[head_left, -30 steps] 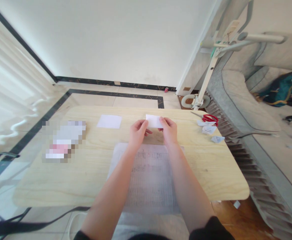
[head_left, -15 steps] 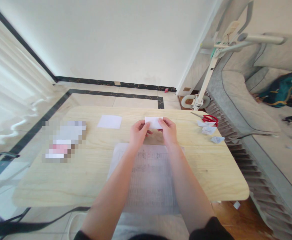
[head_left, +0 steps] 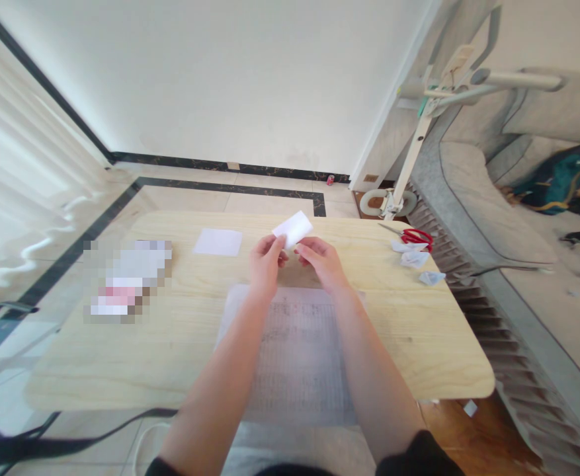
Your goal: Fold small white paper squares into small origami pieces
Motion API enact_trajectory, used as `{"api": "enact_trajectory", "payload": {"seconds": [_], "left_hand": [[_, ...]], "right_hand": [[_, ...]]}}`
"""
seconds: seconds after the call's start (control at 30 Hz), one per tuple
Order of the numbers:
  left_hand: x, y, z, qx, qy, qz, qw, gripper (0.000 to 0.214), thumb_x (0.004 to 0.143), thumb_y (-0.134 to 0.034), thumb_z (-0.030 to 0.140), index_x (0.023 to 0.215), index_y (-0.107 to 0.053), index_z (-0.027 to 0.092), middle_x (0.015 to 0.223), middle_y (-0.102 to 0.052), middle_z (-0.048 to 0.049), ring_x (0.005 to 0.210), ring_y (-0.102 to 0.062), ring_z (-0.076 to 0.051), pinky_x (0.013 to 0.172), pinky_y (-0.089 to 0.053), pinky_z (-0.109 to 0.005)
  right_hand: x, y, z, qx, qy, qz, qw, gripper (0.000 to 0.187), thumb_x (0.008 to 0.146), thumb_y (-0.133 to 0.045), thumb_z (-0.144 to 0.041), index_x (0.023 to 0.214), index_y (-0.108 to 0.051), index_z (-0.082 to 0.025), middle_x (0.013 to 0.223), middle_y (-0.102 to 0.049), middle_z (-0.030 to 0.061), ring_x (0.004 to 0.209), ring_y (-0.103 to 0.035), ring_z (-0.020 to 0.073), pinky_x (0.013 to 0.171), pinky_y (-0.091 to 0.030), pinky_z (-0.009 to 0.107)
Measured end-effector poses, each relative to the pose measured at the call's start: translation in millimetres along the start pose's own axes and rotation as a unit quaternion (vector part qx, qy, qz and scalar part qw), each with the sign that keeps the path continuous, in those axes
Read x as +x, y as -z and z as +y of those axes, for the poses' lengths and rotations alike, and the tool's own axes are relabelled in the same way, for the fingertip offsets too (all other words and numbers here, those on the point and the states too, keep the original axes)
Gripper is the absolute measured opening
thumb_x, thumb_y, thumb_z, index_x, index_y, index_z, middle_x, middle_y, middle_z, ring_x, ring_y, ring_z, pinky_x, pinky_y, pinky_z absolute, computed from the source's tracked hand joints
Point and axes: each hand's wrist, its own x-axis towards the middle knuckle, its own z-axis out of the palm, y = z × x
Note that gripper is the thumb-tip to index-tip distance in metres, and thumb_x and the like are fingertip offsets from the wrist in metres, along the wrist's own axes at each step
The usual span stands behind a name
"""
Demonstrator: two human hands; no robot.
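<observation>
A small folded piece of white paper [head_left: 294, 226] is tilted above the far middle of the table. My left hand [head_left: 266, 259] pinches its lower left corner between thumb and fingers. At the paper's lower edge, the curled fingertips of my right hand [head_left: 320, 261] are closed near the corner, and their exact contact is hard to make out. A flat white sheet [head_left: 217, 242] lies to the left of my hands. Under my forearms is a printed sheet [head_left: 299, 357] with rows of text, seemingly beneath a translucent cover.
Red-handled scissors [head_left: 416, 238] lie at the table's far right, beside several folded paper pieces [head_left: 415, 258]. A blurred-out object [head_left: 131, 277] sits on the left of the wooden table [head_left: 170, 357]. To the right stand a grey sofa [head_left: 473, 198] and a white metal frame [head_left: 413, 152].
The folded paper has turned from level to slanted, its right end rising. My right hand has slid from its right end down to the lower edge, while my left hand keeps its grip.
</observation>
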Motion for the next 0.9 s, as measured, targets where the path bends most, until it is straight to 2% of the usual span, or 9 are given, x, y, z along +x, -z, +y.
{"api": "enact_trajectory", "payload": {"seconds": [0.07, 0.2, 0.43, 0.77, 0.9], "left_hand": [[-1.6, -0.8, 1.0, 0.011, 0.006, -0.008, 1.000, 0.017, 0.073, -0.067, 0.034, 0.076, -0.061, 0.018, 0.059, -0.057, 0.0038, 0.050, -0.053, -0.008, 0.046, -0.038, -0.019], [-6.2, -2.3, 4.0, 0.050, 0.005, -0.054, 0.997, 0.016, 0.074, -0.064, 0.030, 0.067, -0.059, 0.017, 0.060, -0.060, 0.0012, 0.053, -0.057, -0.010, 0.047, -0.040, -0.020], [-8.5, -4.8, 2.9, 0.060, 0.022, -0.111, 0.992, 0.015, 0.074, -0.066, 0.031, 0.076, -0.065, 0.015, 0.074, -0.070, -0.0045, 0.057, -0.062, -0.013, 0.052, -0.049, -0.024], [-6.6, -4.5, 0.6, 0.050, 0.012, -0.102, 0.993, 0.021, 0.075, -0.066, 0.035, 0.082, -0.066, 0.015, 0.078, -0.071, -0.0067, 0.057, -0.063, -0.013, 0.054, -0.051, -0.024], [-9.1, -5.7, 3.4, 0.072, 0.000, -0.089, 0.993, 0.021, 0.078, -0.063, 0.035, 0.077, -0.066, 0.014, 0.071, -0.069, -0.0049, 0.054, -0.061, -0.012, 0.052, -0.049, -0.023]], "right_hand": [[-0.9, -1.0, -0.1, -0.013, 0.007, -0.001, 1.000, 0.022, 0.070, -0.071, -0.041, 0.077, -0.067, -0.020, 0.069, -0.064, -0.0006, 0.060, -0.053, 0.0117, 0.057, -0.042, 0.025], [0.2, -0.8, -0.2, -0.014, 0.019, 0.040, 0.999, 0.020, 0.071, -0.068, -0.038, 0.066, -0.063, -0.019, 0.058, -0.056, -0.0037, 0.053, -0.049, 0.0107, 0.053, -0.038, 0.025], [2.5, 2.4, -0.3, 0.005, 0.013, 0.085, 0.996, 0.019, 0.069, -0.068, -0.038, 0.069, -0.064, -0.019, 0.060, -0.057, -0.0035, 0.050, -0.047, 0.0094, 0.049, -0.036, 0.024], [3.1, 1.8, 2.5, -0.005, 0.016, 0.073, 0.997, 0.019, 0.069, -0.069, -0.038, 0.070, -0.066, -0.019, 0.058, -0.058, -0.0032, 0.049, -0.046, 0.0097, 0.049, -0.036, 0.024], [3.3, 2.5, 3.3, -0.017, 0.026, 0.076, 0.997, 0.018, 0.069, -0.069, -0.036, 0.068, -0.066, -0.019, 0.057, -0.057, -0.0036, 0.049, -0.046, 0.0099, 0.049, -0.035, 0.024]]}}
